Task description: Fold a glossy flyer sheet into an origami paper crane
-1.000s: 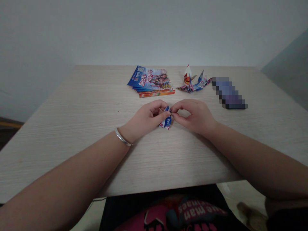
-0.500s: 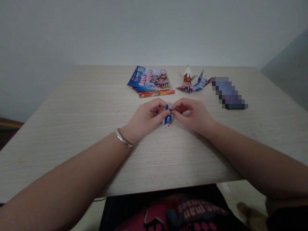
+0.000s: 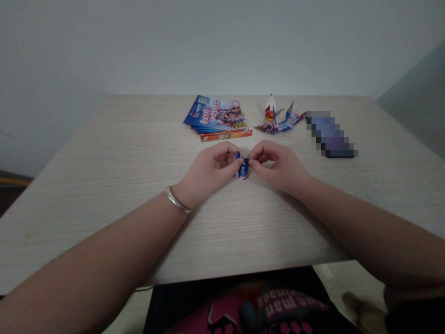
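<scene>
A small folded piece of blue, white and red printed paper is pinched between both my hands over the middle of the pale wooden table. My left hand, with a silver bangle on its wrist, grips the paper's left side with thumb and fingers closed. My right hand pinches the right side with thumb and forefinger. Most of the paper is hidden by my fingers.
A stack of printed paper sheets lies beyond my hands. To its right stand finished folded paper figures, then a dark flat object, blurred out. The table's near edge runs just above my lap.
Both hands have shifted slightly away from me with the folded paper, and the paper looks more tightly pressed between the fingertips.
</scene>
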Demonstrator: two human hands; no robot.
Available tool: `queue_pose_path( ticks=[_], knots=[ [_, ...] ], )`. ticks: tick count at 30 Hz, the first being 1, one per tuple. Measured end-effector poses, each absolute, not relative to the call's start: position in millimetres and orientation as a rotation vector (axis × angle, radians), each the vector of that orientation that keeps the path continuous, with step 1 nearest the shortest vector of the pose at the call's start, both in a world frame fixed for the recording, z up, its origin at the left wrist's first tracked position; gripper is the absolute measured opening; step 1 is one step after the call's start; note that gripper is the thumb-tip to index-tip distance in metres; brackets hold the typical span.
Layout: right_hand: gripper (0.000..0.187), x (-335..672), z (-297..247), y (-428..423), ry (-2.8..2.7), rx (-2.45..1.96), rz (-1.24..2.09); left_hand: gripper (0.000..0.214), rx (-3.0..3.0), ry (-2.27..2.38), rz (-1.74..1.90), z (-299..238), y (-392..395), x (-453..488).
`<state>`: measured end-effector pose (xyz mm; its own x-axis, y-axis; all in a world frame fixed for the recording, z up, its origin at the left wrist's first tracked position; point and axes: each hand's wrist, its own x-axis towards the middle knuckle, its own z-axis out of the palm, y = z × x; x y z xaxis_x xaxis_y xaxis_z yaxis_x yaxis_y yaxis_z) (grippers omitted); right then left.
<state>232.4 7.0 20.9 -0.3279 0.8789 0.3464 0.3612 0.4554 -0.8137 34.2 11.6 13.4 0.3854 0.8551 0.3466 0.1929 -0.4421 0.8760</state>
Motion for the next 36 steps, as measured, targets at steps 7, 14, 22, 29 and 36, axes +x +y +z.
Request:
queue_pose_path(
  ticks=[7,14,22,29,36],
  knots=[
    [0.005,230.4,19.6,7.7,-1.893,-1.043,0.834,0.012,1.815,0.851,1.016,8.9,12.5,34.5],
    [0.007,230.2,18.4,7.0,-1.882,-1.038,0.876,0.011,1.791,0.863,1.018,10.9,12.2,33.9],
    [0.009,230.7,17.5,7.8,-1.881,-1.039,0.935,0.010,1.805,0.901,1.008,14.5,11.3,34.7],
    [0.009,228.8,18.4,6.7,-1.897,-1.041,0.896,0.012,1.808,0.906,0.992,14.9,12.3,34.2],
    [0.007,227.9,19.3,5.8,-1.926,-1.025,0.867,0.012,1.884,0.917,0.978,18.1,9.8,35.9]
  ],
)
